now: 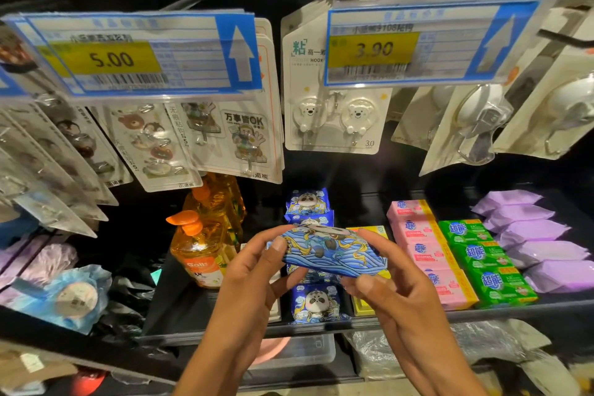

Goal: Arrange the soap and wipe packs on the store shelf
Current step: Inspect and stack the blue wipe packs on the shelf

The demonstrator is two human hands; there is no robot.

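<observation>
Wipe pack (328,251) held in the air above the row of like packs (316,301) on the shelf (289,329), pinched at its left end by the left hand (254,273) and at its right end by the right hand (395,293), thumb and fingers closed on the wrapper. The pack is judged light, soft and pliable, its glossy film likely slippery; the short ends, as gripped, are judged the best hold. The long axis is laid left to right, dipping slightly rightward, with the printed face turned up

Left hand (257,276), right hand (395,293): pinch grips on blue pack (334,254)
</observation>
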